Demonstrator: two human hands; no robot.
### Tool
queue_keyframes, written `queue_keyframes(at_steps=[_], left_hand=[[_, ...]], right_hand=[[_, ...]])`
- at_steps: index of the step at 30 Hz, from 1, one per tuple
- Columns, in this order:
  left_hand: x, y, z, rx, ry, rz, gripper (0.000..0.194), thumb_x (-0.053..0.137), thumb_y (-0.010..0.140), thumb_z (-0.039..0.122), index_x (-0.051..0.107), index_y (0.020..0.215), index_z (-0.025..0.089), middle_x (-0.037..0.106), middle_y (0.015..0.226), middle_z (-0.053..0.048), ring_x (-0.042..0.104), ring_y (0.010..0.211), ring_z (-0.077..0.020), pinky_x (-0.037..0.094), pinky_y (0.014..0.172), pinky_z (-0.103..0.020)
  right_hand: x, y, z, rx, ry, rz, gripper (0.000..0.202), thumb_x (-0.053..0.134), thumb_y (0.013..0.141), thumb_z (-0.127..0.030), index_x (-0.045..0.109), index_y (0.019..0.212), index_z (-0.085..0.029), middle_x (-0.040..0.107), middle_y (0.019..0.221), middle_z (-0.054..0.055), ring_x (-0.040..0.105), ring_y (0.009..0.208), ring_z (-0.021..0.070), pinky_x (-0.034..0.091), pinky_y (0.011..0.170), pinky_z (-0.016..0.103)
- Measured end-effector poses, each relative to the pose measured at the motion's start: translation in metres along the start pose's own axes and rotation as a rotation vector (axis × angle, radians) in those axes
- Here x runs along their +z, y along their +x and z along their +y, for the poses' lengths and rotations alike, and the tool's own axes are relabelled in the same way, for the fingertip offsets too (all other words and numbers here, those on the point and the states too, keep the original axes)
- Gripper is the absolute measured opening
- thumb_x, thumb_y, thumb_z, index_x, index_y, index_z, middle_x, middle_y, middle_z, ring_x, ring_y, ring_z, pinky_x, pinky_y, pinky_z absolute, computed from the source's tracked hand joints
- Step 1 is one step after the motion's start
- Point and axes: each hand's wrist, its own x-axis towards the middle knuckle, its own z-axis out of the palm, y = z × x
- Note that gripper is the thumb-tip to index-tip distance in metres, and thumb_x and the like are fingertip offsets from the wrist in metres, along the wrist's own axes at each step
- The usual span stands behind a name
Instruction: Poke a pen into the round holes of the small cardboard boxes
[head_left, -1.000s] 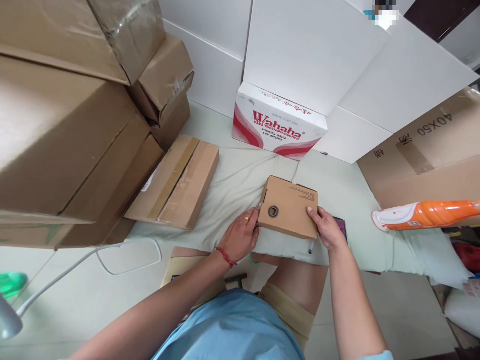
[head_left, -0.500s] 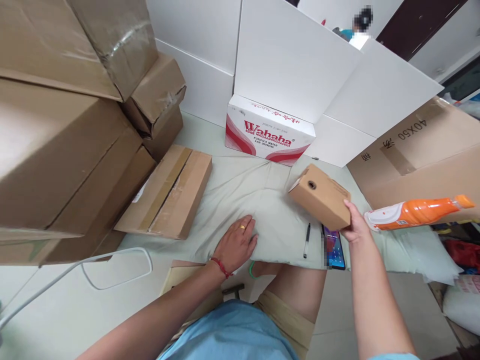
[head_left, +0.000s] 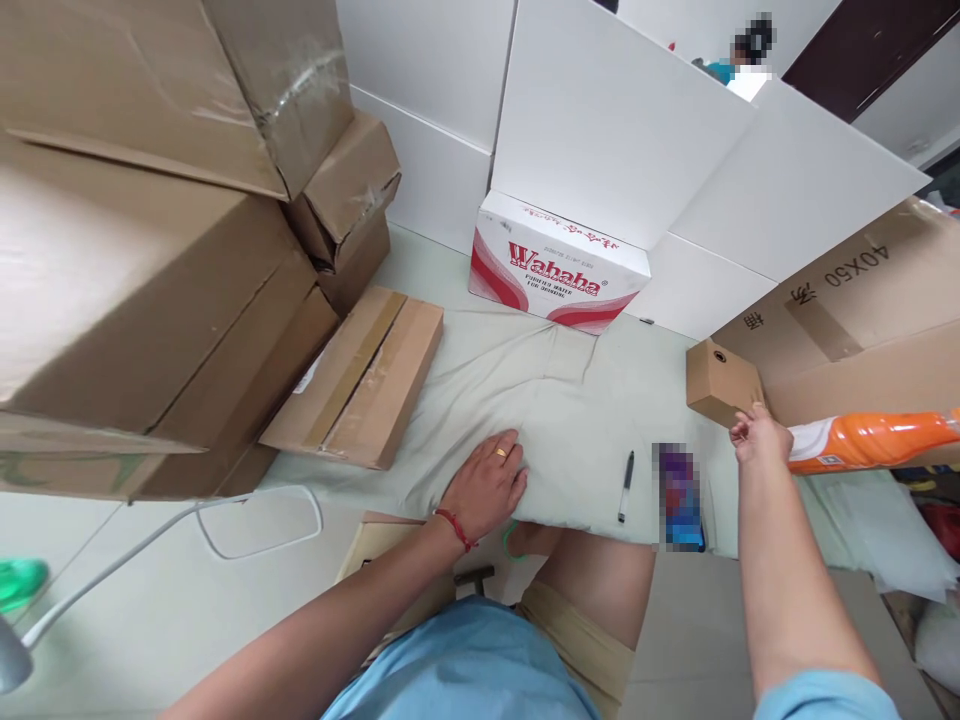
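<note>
My left hand [head_left: 486, 482] lies flat on the pale green cloth [head_left: 555, 430], fingers spread, holding nothing. At the right, my right hand [head_left: 759, 435] is at the near right corner of a small brown box [head_left: 721, 383], its fingers bent against the cardboard. The small box stands in front of the large carton marked 40X50 [head_left: 832, 310]. Just right of my right hand lies an orange bottle [head_left: 870, 440]. A pen [head_left: 626, 487] and a phone [head_left: 679, 500] with its screen lit rest on the cloth between my hands.
A Wahaha carton [head_left: 555, 270] stands at the back against white panels [head_left: 600, 120]. Stacked cartons [head_left: 150, 290] fill the left, with a flat taped box [head_left: 360, 380] beside them. A white curved rod [head_left: 259, 555] is at the lower left. Behind the panels a person is partly visible.
My right hand has carried the small box rightward and away from me, and it now stands by the large carton. My left hand stays on the cloth. The view has shifted slightly.
</note>
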Motion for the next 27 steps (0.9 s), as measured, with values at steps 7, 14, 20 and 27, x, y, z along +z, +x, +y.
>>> queue_keyframes(at_steps=[7, 14, 20, 27], left_hand=[[-0.043, -0.01, -0.009, 0.114, -0.089, 0.301, 0.024, 0.059, 0.103, 0.02, 0.065, 0.126, 0.018, 0.067, 0.144, -0.018, 0.067, 0.131, -0.0291, 0.058, 0.112, -0.047], [-0.138, -0.029, -0.061, -0.373, 0.339, 0.513, 0.068, 0.073, 0.097, 0.053, 0.056, 0.149, 0.012, 0.056, 0.152, -0.031, 0.049, 0.148, -0.0537, 0.043, 0.118, -0.074], [-0.15, -0.028, -0.058, -0.641, 0.294, 0.244, 0.093, 0.062, 0.097, 0.069, 0.042, 0.165, 0.01, 0.042, 0.164, -0.036, 0.041, 0.151, -0.0596, 0.036, 0.12, -0.078], [-0.157, -0.018, -0.049, -0.665, 0.31, 0.128, 0.088, 0.075, 0.086, 0.052, 0.048, 0.163, 0.018, 0.046, 0.162, -0.031, 0.047, 0.143, -0.0594, 0.048, 0.105, -0.078]], right_hand=[[0.0, -0.119, 0.021, -0.203, 0.084, -0.204, 0.03, 0.085, 0.072, -0.039, 0.075, 0.088, -0.015, 0.069, 0.069, 0.0, 0.046, 0.052, 0.0068, 0.035, 0.048, 0.021], [-0.056, -0.188, 0.04, -0.211, 0.112, -0.061, 0.025, 0.088, 0.071, -0.033, 0.078, 0.086, -0.015, 0.068, 0.064, -0.001, 0.048, 0.05, 0.0065, 0.032, 0.046, 0.02], [-0.083, -0.193, 0.063, -0.13, 0.09, 0.034, 0.027, 0.087, 0.067, -0.032, 0.076, 0.085, -0.015, 0.068, 0.063, -0.001, 0.048, 0.049, 0.0064, 0.031, 0.045, 0.019], [-0.075, -0.203, 0.064, -0.115, 0.08, -0.019, 0.036, 0.093, 0.066, -0.041, 0.075, 0.084, -0.016, 0.069, 0.066, 0.0, 0.046, 0.05, 0.0066, 0.031, 0.045, 0.021]])
